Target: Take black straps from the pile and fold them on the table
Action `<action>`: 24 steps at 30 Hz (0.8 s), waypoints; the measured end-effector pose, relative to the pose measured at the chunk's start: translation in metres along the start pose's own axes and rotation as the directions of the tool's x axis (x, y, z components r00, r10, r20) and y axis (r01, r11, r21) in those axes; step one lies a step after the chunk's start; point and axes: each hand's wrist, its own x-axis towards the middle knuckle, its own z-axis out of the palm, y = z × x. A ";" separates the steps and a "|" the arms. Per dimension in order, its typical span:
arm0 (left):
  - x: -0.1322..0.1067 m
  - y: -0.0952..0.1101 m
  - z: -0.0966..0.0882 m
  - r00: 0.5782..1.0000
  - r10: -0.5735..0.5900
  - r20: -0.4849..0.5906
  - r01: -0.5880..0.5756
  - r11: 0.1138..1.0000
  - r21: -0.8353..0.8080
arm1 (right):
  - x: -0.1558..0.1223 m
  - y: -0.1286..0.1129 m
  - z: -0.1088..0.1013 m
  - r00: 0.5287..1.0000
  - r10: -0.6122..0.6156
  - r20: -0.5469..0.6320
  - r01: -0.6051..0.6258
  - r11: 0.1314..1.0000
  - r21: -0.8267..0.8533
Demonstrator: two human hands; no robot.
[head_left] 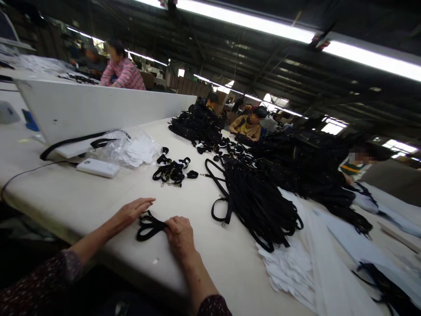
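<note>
A black strap (pixel 149 229), folded into several loops, lies on the white table near its front edge. My right hand (pixel 180 235) is closed around the right end of the folded strap, its fingers partly hidden from above. Beside the left end of the loops is my left hand (pixel 133 210), its fingers stretched out and held together; whether it touches the strap is unclear. Farther back sits a small heap of bundled black straps (pixel 173 172) with metal clips and white bands. To the right lies a large pile of long black straps (pixel 259 197).
A clear plastic bag of white pieces (pixel 138 151) lies at the left, with a white power bank-like box (pixel 98 167) and its cable. White pieces (pixel 289 270) are spread at the right. A white partition (pixel 108 107) stands behind. Co-workers sit around black goods farther off.
</note>
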 end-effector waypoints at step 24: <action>-0.002 0.029 0.048 0.961 0.227 0.159 -0.267 0.913 0.308 | -0.136 0.064 -0.038 0.922 0.314 -0.228 -0.279 0.945 0.172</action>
